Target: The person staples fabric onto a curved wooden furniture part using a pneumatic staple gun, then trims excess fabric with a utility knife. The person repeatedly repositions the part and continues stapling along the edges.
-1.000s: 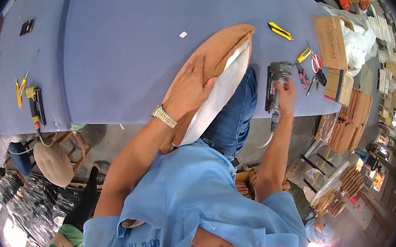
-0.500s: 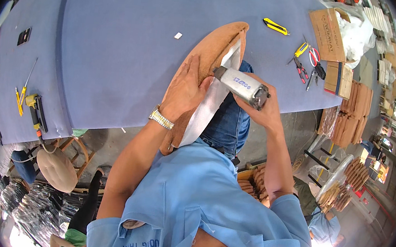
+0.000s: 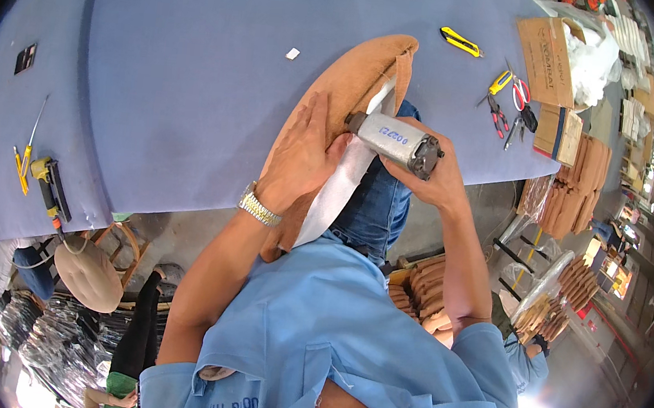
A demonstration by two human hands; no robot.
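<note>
A brown upholstered cushion (image 3: 359,69) stands tilted against the table edge and my lap, with a white fabric strip (image 3: 338,191) along its near side. My left hand (image 3: 304,155) lies flat on its brown cover, fingers stretched and thumb pointing at the cushion's edge. My right hand (image 3: 439,171) is wrapped round a staple gun (image 3: 390,138) with a silver body and a dark end cap. The tool's dark nose meets the cushion's edge beside my left thumb. Its handle is mostly hidden under the body and my fingers.
On the blue table (image 3: 195,97) lie a yellow utility knife (image 3: 461,41), pliers (image 3: 498,116) and a screwdriver (image 3: 501,82) at right. Another staple gun (image 3: 51,189) with a hose lies at left. A cardboard box (image 3: 545,61) stands at far right. Other people work nearby.
The staple gun's nose has shifted slightly left along the cushion's edge. My left thumb has spread a little, and the view has turned slightly.
</note>
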